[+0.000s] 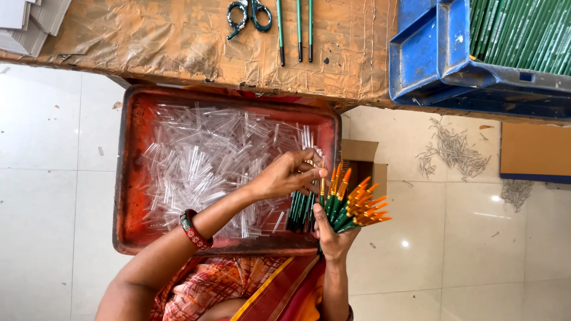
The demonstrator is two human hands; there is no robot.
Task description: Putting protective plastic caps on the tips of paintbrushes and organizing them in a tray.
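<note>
Fanning pens (351, 205) beyond tray rim (336, 128)

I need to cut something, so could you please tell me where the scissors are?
In the head view, the scissors lie at the top edge on the brown covered table, just left of three green pens and above the red tray.

A small brown cardboard box (361, 159) stands open on the floor just beside the red tray's far corner. At the top left edge lies a stack of flat grey cardboard pieces (30, 21) on the table. No labels, signs or screens show.
</note>
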